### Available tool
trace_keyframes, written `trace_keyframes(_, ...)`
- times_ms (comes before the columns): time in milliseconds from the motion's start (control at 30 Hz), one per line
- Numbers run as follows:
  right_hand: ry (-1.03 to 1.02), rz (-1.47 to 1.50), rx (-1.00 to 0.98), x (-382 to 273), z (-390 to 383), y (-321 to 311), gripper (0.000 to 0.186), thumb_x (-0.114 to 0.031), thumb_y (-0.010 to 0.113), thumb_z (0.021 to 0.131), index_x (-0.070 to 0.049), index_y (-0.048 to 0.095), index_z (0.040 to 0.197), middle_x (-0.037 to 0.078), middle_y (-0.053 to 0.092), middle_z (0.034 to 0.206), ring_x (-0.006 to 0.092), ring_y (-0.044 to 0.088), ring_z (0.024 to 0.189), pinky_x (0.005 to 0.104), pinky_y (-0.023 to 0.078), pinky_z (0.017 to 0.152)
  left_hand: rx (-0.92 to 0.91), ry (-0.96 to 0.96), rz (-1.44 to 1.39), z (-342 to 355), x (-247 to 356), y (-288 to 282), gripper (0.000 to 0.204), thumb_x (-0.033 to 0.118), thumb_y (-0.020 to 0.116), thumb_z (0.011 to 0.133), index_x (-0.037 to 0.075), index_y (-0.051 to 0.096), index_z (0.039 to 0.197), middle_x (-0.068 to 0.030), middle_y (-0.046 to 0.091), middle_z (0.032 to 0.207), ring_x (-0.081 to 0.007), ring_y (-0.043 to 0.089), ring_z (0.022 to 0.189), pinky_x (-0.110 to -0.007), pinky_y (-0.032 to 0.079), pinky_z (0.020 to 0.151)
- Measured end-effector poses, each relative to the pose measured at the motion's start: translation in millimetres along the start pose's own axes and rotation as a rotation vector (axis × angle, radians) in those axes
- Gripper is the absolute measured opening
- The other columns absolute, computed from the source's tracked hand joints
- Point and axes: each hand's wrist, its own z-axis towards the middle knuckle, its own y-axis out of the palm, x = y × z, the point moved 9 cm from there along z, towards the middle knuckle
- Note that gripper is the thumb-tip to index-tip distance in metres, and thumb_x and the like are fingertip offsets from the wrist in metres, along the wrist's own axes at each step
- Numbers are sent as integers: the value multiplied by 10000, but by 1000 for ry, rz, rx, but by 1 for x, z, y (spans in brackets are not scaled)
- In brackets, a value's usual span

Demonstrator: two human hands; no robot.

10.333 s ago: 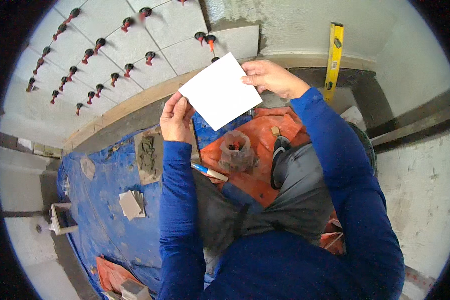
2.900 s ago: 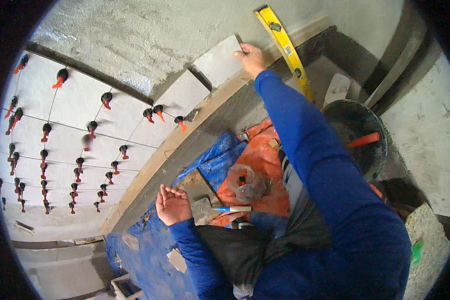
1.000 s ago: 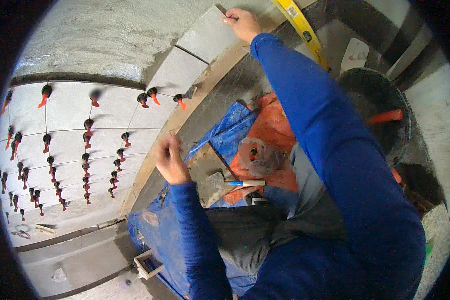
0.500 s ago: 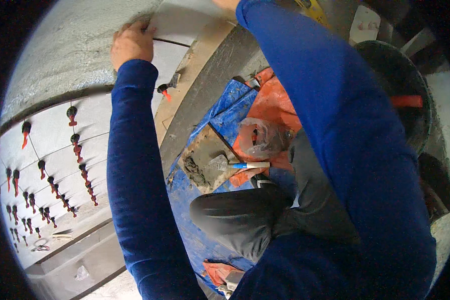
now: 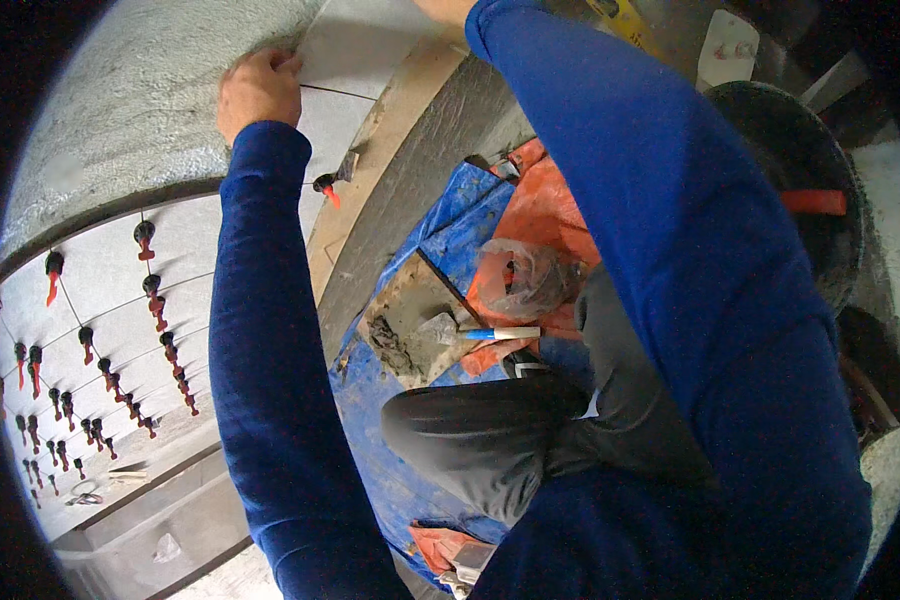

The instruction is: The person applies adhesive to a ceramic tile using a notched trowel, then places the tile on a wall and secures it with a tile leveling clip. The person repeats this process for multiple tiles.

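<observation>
My left hand [image 5: 258, 92] is curled at the left edge of a grey tile [image 5: 360, 40], by its joint with the tile below [image 5: 332, 128]. My right hand [image 5: 442, 8] reaches the upper edge of the picture, fingers out of sight. A pale wooden batten [image 5: 400, 100] runs along these tiles, with a red-and-black clip [image 5: 328, 190] near it. To the lower left, rows of tiles [image 5: 110, 300] carry several such clips. Rough render [image 5: 130, 120] shows beside my left hand.
A mortar-smeared board [image 5: 410, 355] holds a scraper [image 5: 505, 333]. It lies on blue [image 5: 450, 210] and orange [image 5: 540, 195] sheets, near a plastic bag [image 5: 530, 280]. A black bucket [image 5: 805, 260] stands at the right. A yellow level [image 5: 625, 22] shows at the top.
My left hand has risen from beside the batten to the upper tiles' edge. My right hand has moved up, partly out of the picture. The view has shifted.
</observation>
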Motion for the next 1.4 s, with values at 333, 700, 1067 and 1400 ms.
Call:
trace_keyframes(333,-20,-2,34,-4,-1,4,277,-283,715,882,-80,712,1071,191,703,1131,369,669,1069,436,509,920,139,57,-126,-9,5,-23,274,348,692,899,155,776,1074,-94,734,1088,-310,672,1047,-434,528,921)
trace_keyframes(700,-28,30,-31,-13,-10,-2,206,-205,688,922,-45,702,1052,189,723,1002,329,692,937,412,527,845,-26,-577,-863,-331,-113,-17,282,187,699,962,-12,711,1161,-90,724,1016,-143,652,951,-292,511,869)
trace_keyframes(1067,-240,-76,-30,-17,-5,-2,237,-173,696,915,2,693,1075,194,726,983,324,690,925,404,530,839,-363,-967,-1081,-502,-168,66,371,274,722,938,3,698,1191,-68,733,982,-130,682,852,-288,555,709)
trace_keyframes(1400,79,131,-192,15,-1,7,364,-236,659,995,-19,643,1286,99,699,1164,174,667,987,298,567,830,-458,-946,-992,-515,-165,60,363,266,743,905,-2,713,1147,-70,728,936,-130,637,751,-292,527,686)
